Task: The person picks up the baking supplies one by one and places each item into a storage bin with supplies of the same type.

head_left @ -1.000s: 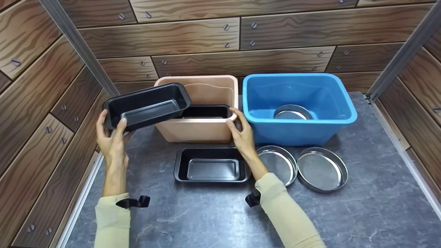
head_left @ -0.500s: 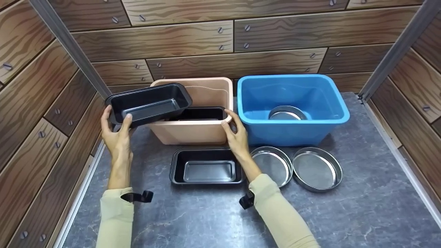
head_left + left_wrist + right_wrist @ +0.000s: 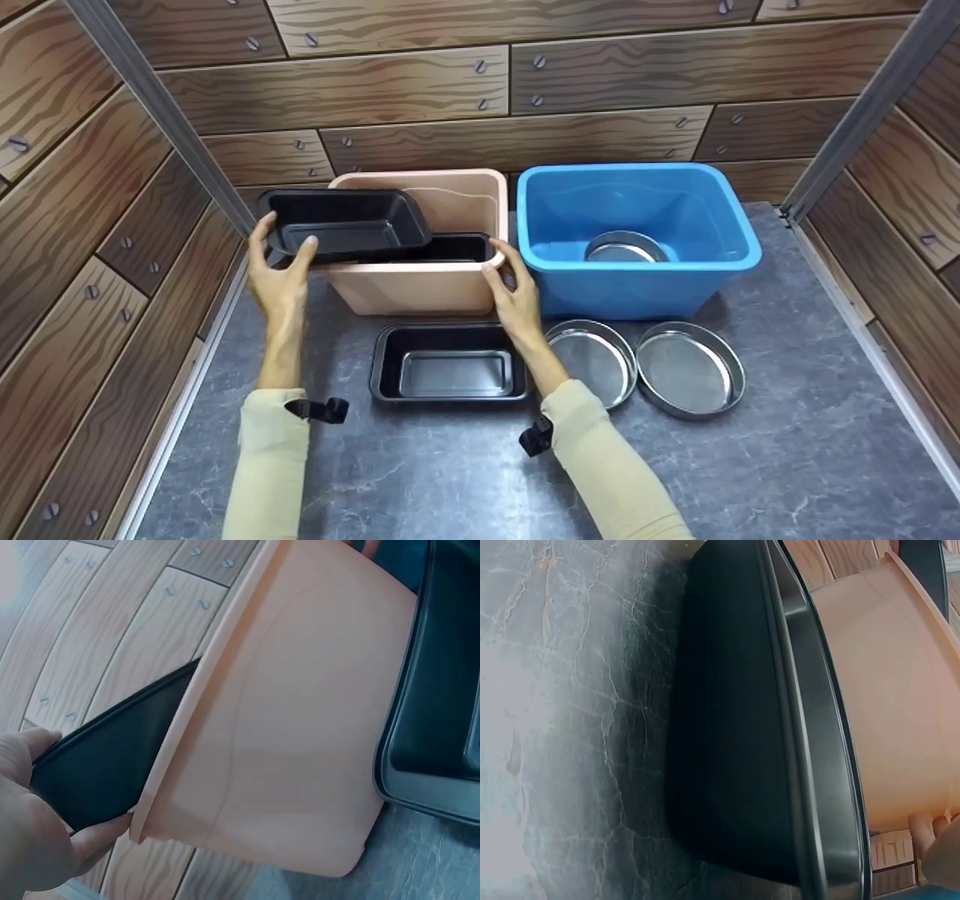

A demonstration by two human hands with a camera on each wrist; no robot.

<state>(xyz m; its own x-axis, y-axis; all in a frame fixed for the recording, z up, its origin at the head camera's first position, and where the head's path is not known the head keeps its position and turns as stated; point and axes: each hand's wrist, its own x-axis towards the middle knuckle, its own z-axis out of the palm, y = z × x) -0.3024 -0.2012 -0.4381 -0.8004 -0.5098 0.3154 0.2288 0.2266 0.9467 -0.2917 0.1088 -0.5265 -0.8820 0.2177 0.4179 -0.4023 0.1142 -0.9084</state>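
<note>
My left hand (image 3: 281,281) grips the left end of a black loaf pan (image 3: 345,229), fingers at the far side and thumb at the near rim. The pan overlaps the left part of the peach bin (image 3: 412,289), and its right end is over the opening. In the left wrist view the held pan (image 3: 112,750) slants past the bin's rim. Inside the bin lies another black loaf pan (image 3: 457,246), partly hidden. My right hand (image 3: 516,296) pinches the bin's right front rim between thumb and fingers. A further loaf pan (image 3: 454,367) rests on the table before the bin.
A blue bin (image 3: 630,289) stands right of the peach one, with a round cake pan (image 3: 626,247) inside. Two more round pans, a left one (image 3: 592,364) and a right one (image 3: 690,371), lie in front of it. Wood-patterned walls (image 3: 397,90) enclose the grey table (image 3: 420,465).
My left hand has carried the loaf pan rightward and lowered it toward the peach bin, and the pan has levelled out. My right hand keeps its hold on the rim. The head view shifted slightly.
</note>
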